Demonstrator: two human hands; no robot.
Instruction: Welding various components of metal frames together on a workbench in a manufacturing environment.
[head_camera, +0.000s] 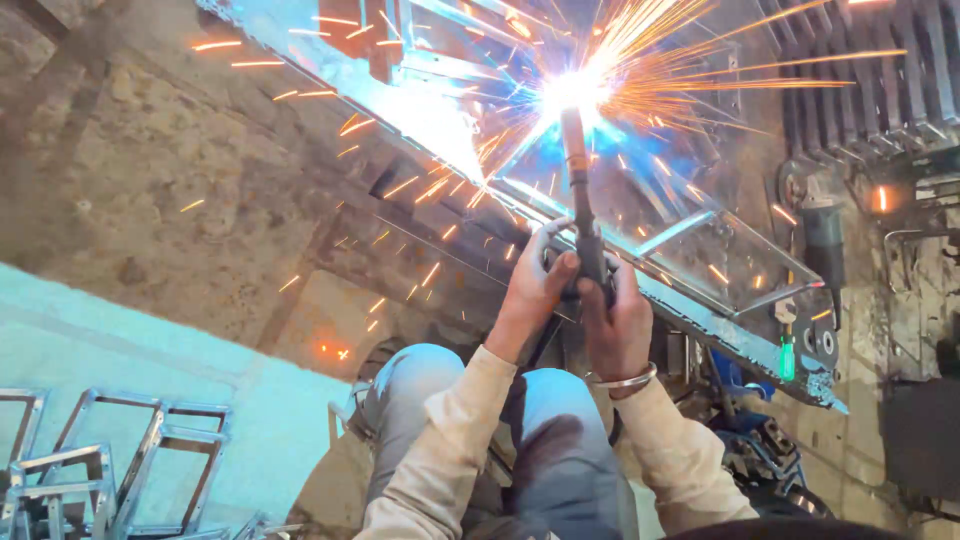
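At the far left, metal frames (110, 460) stand on the floor. In the middle, the left hand (535, 290) and the right hand (618, 325) both close around the electrode holder (587, 255), touching each other. Its rod (574, 150) points up to the bright arc on the steel frame (700, 290). A grinder (822, 235) lies at the right.

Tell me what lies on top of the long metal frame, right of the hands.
On the metal frame, right of the hands, lie a grey angle grinder and a green-handled screwdriver. At the electrode holder tip, arc glare and sparks hide the joint.
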